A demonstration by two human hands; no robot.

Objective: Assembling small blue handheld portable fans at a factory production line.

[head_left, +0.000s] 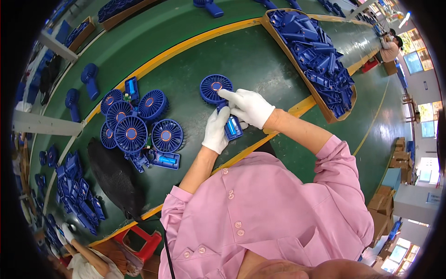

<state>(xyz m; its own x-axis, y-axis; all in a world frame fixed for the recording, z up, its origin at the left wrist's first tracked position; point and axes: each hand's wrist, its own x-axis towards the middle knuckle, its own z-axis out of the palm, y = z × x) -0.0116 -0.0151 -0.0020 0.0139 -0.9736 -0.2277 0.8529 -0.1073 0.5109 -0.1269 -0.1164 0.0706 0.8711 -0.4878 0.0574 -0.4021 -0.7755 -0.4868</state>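
My gloved left hand [216, 130] is closed around the lower part of a blue handheld fan. The round fan head [216, 83] points away from me, and the handle's open shell [233, 128] shows a light-blue battery inside. My gloved right hand [252, 108] is at the fan's neck, its index finger reaching onto the hub and its other fingers bent close to the handle. Some of the contact is hidden by the gloves. To the left lies a cluster of similar fans [131, 133], several with open handles and batteries showing.
A cardboard box [297, 69] full of blue handle shells stands at the far right. At left are a black mesh bag [114, 179] and a pile of blue shells [76, 190]. Yellow strips [195, 39] run along the green table. Another person's gloved hands [65, 232] show lower left.
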